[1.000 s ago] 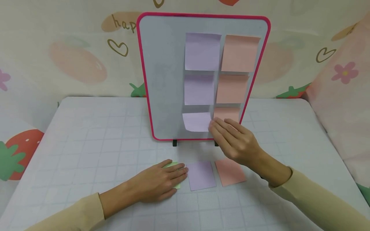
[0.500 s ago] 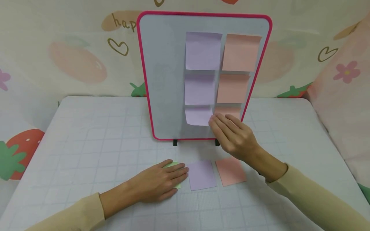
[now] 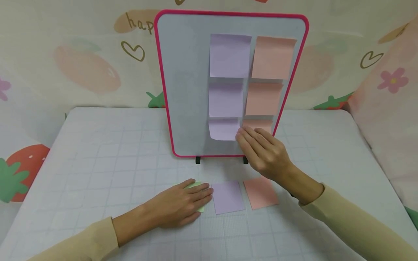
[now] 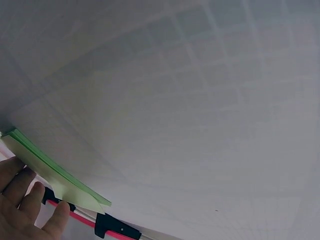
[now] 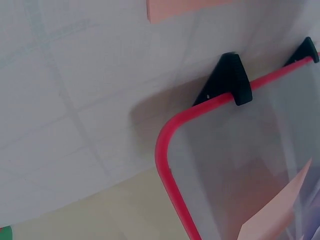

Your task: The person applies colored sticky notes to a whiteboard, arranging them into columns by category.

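Observation:
My right hand [image 3: 266,152] pinches a purple sticky note [image 3: 223,129] by its right edge against the whiteboard [image 3: 186,87], below two other purple notes [image 3: 225,99]. The note's lower edge curls outward. Beside it, my knuckles partly cover the lowest pink sticky note [image 3: 261,125]. On the table, my left hand [image 3: 183,203] lies flat with fingers spread over a green sticky note pad [image 3: 200,208]; in the left wrist view the fingers rest along that pad [image 4: 55,172]. The right hand is outside the right wrist view.
A purple pad [image 3: 228,197] and a pink pad [image 3: 260,193] lie in front of the board. Two more pink notes [image 3: 264,98] hang in the right column. Black feet [image 3: 197,160] hold up the pink-framed board on the grid-patterned table [image 3: 98,163].
The right hand has raised the lowest purple note slightly, bringing its top edge up close under the middle purple note. My left hand stays in place on the green pad.

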`<state>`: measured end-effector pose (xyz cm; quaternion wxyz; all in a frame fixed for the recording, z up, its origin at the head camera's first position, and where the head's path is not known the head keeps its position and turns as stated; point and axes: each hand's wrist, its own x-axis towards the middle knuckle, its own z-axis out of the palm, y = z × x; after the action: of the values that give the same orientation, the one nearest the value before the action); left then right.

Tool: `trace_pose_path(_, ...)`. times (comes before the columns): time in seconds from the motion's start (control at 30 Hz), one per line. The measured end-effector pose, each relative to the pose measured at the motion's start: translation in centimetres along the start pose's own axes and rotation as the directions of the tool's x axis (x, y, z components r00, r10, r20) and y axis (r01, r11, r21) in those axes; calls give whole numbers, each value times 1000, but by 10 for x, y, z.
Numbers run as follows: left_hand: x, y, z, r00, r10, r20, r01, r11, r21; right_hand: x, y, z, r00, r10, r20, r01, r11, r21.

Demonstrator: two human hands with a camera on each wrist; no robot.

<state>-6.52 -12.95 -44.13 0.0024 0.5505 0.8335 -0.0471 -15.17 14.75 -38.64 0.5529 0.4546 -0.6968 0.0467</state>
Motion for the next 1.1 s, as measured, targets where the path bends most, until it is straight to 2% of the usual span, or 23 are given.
trace_pose_path(0.23,0,-1,0,1000,3,-15,-3,1000,10,-4,-2,3,1000,9,19,-10,1000,5)
trace_pose_path(0.53,0,-1,0,1000,3,-12,-3,1000,10,-8,-2,5,998,-15,60,16,1000,-12)
trace_pose_path(0.83,0,0,0,1000,-1,-14,1,1000,7,-1,2,2,1000,-16,-15,15,999,-31)
trace_pose_path(1.1,0,-1,1,1000,0,-8,0,1000,-2,-1,-1,6,1000,5,-6,-5,1000,-20)
